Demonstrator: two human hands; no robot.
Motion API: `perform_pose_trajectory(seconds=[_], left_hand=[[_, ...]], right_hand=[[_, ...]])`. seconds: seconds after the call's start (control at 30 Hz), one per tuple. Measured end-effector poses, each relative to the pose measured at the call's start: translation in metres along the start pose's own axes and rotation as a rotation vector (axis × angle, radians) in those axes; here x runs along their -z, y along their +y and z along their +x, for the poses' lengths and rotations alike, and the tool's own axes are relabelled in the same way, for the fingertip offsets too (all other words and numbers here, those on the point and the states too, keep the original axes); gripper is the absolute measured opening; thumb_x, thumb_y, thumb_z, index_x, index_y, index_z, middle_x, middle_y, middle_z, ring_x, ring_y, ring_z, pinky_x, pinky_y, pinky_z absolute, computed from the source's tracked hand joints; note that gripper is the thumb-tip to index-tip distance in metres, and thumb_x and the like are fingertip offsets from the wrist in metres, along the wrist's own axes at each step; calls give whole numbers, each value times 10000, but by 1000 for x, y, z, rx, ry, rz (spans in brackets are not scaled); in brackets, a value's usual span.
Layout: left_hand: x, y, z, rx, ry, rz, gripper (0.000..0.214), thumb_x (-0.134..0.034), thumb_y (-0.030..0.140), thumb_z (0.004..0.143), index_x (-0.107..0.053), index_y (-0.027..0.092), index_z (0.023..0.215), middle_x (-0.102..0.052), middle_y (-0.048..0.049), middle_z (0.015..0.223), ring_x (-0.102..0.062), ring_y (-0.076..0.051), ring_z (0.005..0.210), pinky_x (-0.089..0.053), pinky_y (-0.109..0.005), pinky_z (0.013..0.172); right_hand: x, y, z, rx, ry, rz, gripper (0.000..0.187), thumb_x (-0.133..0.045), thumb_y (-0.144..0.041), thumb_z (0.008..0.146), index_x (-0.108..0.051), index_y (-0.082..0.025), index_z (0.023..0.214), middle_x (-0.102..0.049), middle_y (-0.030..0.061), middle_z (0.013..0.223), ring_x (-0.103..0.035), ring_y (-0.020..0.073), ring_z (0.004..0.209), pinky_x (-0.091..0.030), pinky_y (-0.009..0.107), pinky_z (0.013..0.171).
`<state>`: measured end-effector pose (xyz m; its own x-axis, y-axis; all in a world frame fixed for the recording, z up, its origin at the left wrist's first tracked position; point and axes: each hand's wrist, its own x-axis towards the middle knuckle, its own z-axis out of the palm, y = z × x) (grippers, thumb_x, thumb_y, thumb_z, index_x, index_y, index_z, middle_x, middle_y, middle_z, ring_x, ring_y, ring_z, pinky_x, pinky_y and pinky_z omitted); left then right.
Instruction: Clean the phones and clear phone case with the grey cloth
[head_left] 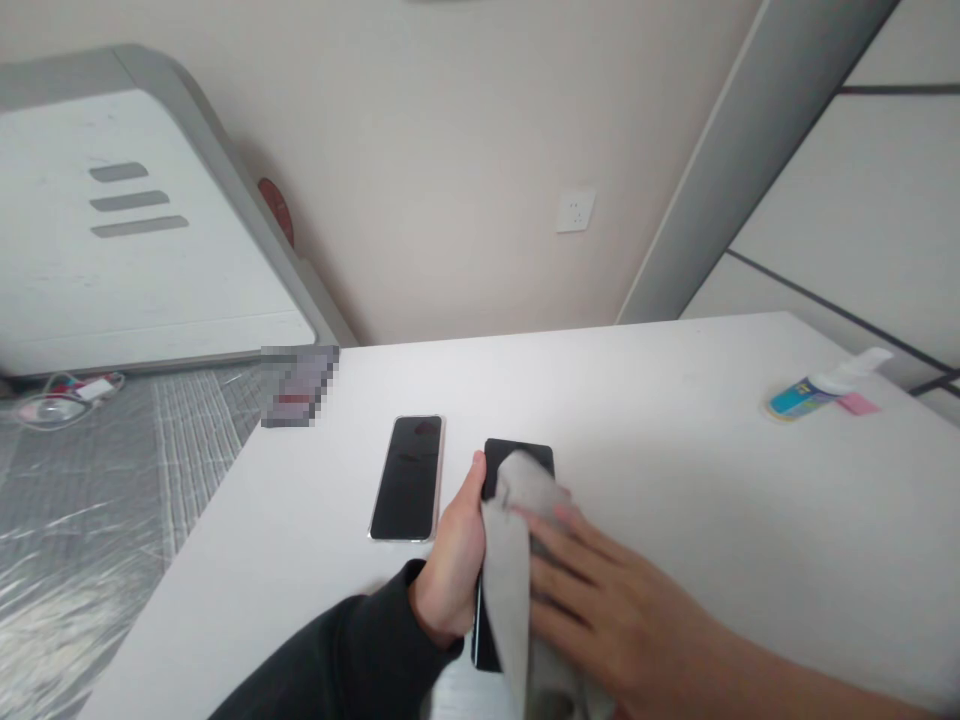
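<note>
My left hand (pixel 456 550) grips a black smartphone (pixel 492 468) along its left edge, thumb pointing up the side. Draped over the middle of that phone is a light grey cloth (pixel 505 580), which hides much of the screen. My right hand (pixel 619 605), a little blurred, presses the cloth against the phone with its fingers stretched out and slightly apart. To the left of my hands, a second smartphone (pixel 409 478) with a dark screen and a clear, pinkish-edged case lies flat on the white table (pixel 720 560).
A spray bottle (pixel 802 398) with a blue label lies on its side at the right, beside a pink item (pixel 857 404). A pixelated object (pixel 300 388) rests at the table's far left corner. Behind are a wall socket (pixel 576 211) and a white headboard-like panel (pixel 135 270).
</note>
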<state>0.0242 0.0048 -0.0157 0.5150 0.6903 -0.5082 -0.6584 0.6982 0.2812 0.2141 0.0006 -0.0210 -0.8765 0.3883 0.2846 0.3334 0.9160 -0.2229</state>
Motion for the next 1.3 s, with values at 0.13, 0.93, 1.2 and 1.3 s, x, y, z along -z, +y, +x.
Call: perform_pose_trajectory(seconds=[0.13,0.93,1.2,1.3], left_hand=[[1,1,-1,-35,77,36,609,-444,565,1007,-666,89,1316,-785,-137,947,-743,-275,842,-533,-358,856],[-2,-2,1,133,39,17,861,-251,711,986,-638,24,1332,-774,-182,967,-737,-272,832,-522,-355,848],[-12,-6,-2,28,7,51,640,-349,563,1033,-580,113,1426,-759,-163,1107,-729,-294,976,-504,-391,950],[-12,-11,-1,-41,10,51,653,-328,589,1029,-581,140,1430,-753,-151,1118,-725,-285,965,-504,-392,958]], right_hand=[[1,-1,2,-93,0,-32,817,-513,-787,874,-597,-157,1387,-637,186,1412,-423,389,1458,-281,640,1201],[-6,-1,-3,90,-14,-5,374,-539,-433,1013,-637,-250,1324,-698,62,1356,-426,242,1475,-144,499,1282],[-3,7,-3,-61,65,4,873,-437,-826,876,-617,-133,1374,-658,211,1371,-511,364,1395,-262,596,1221],[-5,7,-4,-148,110,-67,1037,-383,-900,812,-589,-72,1401,-646,266,1361,-511,419,1378,-264,661,1190]])
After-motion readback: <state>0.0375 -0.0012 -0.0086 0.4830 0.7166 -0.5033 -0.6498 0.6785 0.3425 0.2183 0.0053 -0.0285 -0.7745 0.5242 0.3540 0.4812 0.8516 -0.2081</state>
